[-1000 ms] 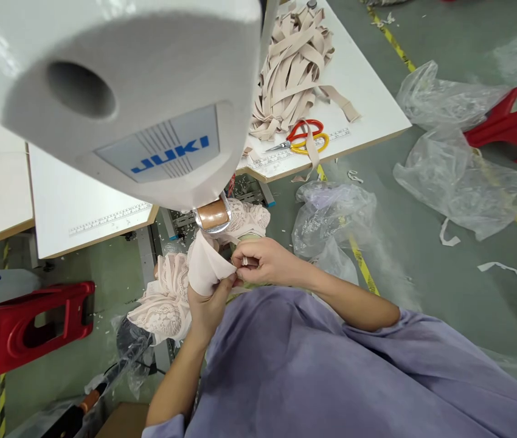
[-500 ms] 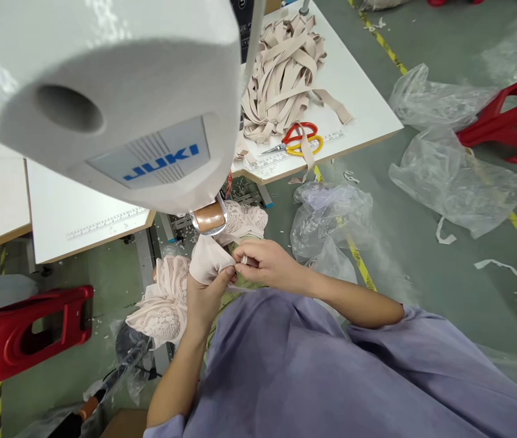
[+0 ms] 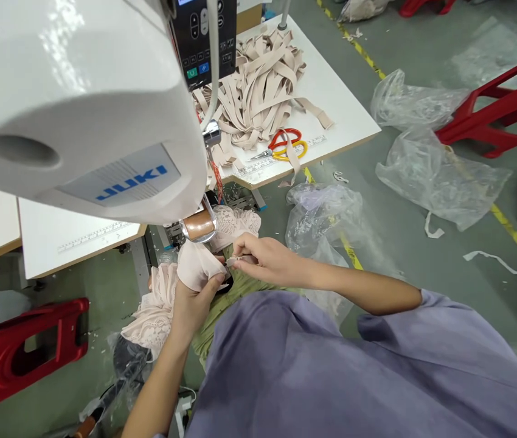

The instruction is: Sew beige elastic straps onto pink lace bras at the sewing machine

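Observation:
A smooth pale-beige bra cup (image 3: 198, 267) sits in my left hand (image 3: 193, 309), whose thumb presses on its lower right edge. Its top lies right below the metal-framed brown part of the white sewing machine (image 3: 117, 164). To the right, my right hand (image 3: 271, 260) is closed, pinching a small pale strip (image 3: 241, 260) between thumb and fingers, a little apart from the cup. Whether the strip joins the cup I cannot tell. Lace bra pieces (image 3: 153, 313) hang left of my left hand, and more pale lace (image 3: 235, 226) lies behind the cup.
Beige elastic bands (image 3: 258, 91) are heaped on the white table (image 3: 350, 115), with red-and-yellow scissors (image 3: 283, 146) at its front edge. A control panel (image 3: 206, 42) stands beside the machine. Red stools (image 3: 496, 115) flank both sides. Clear plastic bags (image 3: 326, 219) lie on the floor.
My right hand has moved away from the cup to the right, opening a gap between my hands. The camera view has shifted, bringing the control panel further into sight.

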Motion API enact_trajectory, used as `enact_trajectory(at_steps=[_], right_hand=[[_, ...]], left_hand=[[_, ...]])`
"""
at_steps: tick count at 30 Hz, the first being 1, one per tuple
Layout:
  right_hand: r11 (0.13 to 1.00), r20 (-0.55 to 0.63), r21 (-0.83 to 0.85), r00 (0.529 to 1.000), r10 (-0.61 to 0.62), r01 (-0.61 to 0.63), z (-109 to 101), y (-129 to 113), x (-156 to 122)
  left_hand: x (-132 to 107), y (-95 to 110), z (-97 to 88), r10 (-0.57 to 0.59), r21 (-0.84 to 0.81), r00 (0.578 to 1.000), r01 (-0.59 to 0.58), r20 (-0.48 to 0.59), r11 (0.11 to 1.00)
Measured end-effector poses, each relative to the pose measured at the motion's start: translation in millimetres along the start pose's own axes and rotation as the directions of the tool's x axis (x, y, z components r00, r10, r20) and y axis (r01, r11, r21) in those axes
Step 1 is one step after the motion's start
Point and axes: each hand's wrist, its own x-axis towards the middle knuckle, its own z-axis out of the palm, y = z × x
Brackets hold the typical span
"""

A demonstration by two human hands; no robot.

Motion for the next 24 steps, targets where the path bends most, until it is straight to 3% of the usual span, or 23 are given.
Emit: enact_trajectory(at_steps=[11,16,20,24], right_hand=[[0.999,0.118,-0.022,0.992,-0.038,0.041,-9.7,-6.8,4.8],[0.98,0.183,0.143,0.977,0.108,-0.135,-16.6,-9.4,12.4],[0.971,0.221,0.199,0.971,0.09,-0.135,-19.1,-2.0,20.1],[0.895,0.329,0.345,0.929,0.168,-0.284,-15.9,3.7,22.8]], left_hand=[[-2.9,19.5,5.1,0.004,-0.031,1.0,-0.003,0.005,1.0],[-1.2,26.0,4.1,0.009,0.019,1.0,-0.009,-0.004,1.0],[2.6,23.0,-1.2,-0.023,0.038,1.0,0.023,-0.006,0.999],[8.4,18.9,-2.8,-0.08,-0.083,0.996,0.083,0.032,0.993]])
